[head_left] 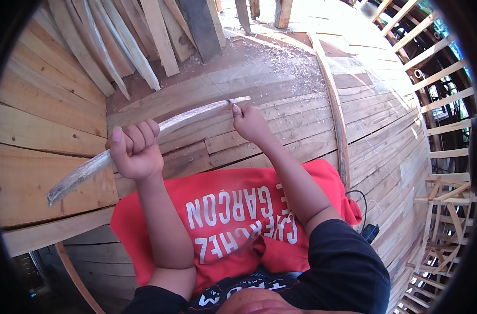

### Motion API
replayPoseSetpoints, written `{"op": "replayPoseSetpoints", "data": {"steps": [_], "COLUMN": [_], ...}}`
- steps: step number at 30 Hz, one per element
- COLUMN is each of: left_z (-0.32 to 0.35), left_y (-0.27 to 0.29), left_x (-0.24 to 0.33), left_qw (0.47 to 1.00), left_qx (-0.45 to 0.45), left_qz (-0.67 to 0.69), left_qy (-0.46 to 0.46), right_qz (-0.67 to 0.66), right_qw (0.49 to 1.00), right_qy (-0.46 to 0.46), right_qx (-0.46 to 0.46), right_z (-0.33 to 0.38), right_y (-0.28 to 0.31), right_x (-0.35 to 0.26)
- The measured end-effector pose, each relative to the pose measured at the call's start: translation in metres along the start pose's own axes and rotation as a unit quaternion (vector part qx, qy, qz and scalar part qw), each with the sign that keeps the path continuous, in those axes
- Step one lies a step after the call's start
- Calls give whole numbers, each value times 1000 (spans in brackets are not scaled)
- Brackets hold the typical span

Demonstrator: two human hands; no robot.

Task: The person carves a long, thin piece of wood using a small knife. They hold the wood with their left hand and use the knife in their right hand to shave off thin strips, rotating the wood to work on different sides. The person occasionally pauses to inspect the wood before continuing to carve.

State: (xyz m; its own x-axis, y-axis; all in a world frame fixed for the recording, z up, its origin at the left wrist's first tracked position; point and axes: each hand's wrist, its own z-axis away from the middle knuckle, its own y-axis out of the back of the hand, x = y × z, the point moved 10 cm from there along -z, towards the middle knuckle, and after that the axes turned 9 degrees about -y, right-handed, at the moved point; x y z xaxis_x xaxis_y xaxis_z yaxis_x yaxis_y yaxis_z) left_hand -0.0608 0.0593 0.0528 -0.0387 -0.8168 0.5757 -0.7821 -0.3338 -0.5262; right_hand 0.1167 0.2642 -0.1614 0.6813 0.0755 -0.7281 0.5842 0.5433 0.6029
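The black rim of the fisheye view cuts off the corners, and the person's lap is covered by a red cloth with white print, so the legs beneath are hidden. The far tip of the wooden strip seems to end just past the right hand, though glare on the planks makes that hard to tell. The left hand is a closed fist, knuckles up, wrapped fully around the strip near its middle. The right hand pinches the upper end between thumb and curled fingers, forearm stretched forward. The strip is long, thin, grey and slightly bowed; its long axis runs from lower left to upper right, held in the air above the curved plank floor, its lower end over the pale boards at the left.
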Motion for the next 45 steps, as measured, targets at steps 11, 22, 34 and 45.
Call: {"op": "replayPoseSetpoints", "data": {"steps": [11,22,34,45], "left_z": [2,22,40,48], "left_y": [-1,-21,-46,-51], "left_x": [-1,0,5,-3], "left_qw": [999,993,988,985], "left_qx": [24,-100,-148,-170], "left_qz": [30,49,40,28], "left_qy": [-14,-31,-1,7], "right_qz": [-8,-23,-2,-32], "right_qw": [1000,997,994,997], "right_qy": [0,49,93,67], "right_qx": [23,-49,49,18], "right_z": [-8,78,83,62], "right_y": [10,4,5,-3], "right_x": [9,-48,-31,-14]}}
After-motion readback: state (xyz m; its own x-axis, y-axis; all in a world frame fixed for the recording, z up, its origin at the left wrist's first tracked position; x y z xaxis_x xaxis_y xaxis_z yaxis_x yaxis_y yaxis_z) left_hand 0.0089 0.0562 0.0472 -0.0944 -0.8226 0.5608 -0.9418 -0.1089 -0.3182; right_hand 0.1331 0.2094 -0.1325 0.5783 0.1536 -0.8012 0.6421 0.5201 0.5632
